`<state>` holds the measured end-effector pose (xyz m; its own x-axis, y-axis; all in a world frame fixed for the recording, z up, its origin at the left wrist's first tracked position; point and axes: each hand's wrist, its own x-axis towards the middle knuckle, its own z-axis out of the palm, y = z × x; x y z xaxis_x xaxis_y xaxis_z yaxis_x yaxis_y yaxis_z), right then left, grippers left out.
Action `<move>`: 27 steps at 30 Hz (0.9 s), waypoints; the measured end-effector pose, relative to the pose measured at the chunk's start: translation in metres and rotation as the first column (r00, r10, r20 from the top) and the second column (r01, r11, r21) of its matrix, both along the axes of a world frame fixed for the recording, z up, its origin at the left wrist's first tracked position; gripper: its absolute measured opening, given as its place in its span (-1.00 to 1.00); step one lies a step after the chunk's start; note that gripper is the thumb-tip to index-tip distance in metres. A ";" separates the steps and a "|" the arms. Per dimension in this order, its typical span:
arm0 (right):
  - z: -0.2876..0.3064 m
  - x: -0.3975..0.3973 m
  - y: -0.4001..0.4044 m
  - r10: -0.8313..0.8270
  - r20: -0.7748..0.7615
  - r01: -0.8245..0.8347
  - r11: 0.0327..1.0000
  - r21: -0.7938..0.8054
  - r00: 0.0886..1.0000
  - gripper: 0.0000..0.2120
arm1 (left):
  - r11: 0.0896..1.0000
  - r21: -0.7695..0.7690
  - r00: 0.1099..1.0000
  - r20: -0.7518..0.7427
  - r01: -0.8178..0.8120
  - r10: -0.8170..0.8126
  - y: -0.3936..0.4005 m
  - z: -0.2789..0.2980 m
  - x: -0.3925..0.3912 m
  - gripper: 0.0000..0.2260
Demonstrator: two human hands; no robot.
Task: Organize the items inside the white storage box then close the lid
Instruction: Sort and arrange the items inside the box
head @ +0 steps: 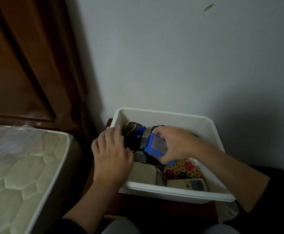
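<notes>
I see a dim room. A plain pale wall (180, 56) fills most of my view, with a small dark mark (208, 7) near the top. To its left stands a dark wooden headboard (28, 65). Below that lies a quilted cream mattress (19, 166), clear plastic (11, 141) over its far edge.

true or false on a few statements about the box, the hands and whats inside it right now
1. The right hand holds a blue device. True.
2. The lid is on the white storage box. False: the box is open, with no lid in view.
3. A remote control lies at the box's near edge. True.
4. The left hand holds the remote. False: it rests at the box's left side, apart from it.
5. A mattress lies left of the box. True.
</notes>
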<state>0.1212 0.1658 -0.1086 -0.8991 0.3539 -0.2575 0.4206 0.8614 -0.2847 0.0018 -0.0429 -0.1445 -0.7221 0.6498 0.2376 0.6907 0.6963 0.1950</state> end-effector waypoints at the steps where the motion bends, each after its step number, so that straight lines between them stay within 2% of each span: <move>1: 0.004 0.005 0.006 0.009 0.010 -0.010 0.999 0.050 1.000 -0.19 | 0.997 0.015 0.997 -0.022 0.071 -0.071 -0.001 -0.001 0.000 -0.43; 4: 0.003 0.018 0.014 0.048 0.139 -0.076 0.976 0.206 0.989 -0.18 | 0.982 0.025 0.982 -0.014 0.188 -0.187 -0.004 -0.004 -0.001 -0.57; 9: -0.017 0.040 0.013 0.076 0.325 -0.171 0.947 0.273 0.943 -0.16 | 0.986 0.001 0.985 0.039 0.166 -0.166 -0.004 -0.003 -0.002 -0.63; 17: -0.043 0.052 0.023 0.067 0.415 -0.200 0.938 0.285 0.907 -0.15 | 0.988 -0.020 0.986 0.061 0.154 -0.153 -0.004 -0.004 -0.002 -0.67; 27: -0.053 0.055 0.022 0.078 0.429 -0.194 0.953 0.234 0.900 -0.18 | 0.989 -0.020 0.987 0.071 0.145 -0.143 -0.003 -0.005 -0.003 -0.71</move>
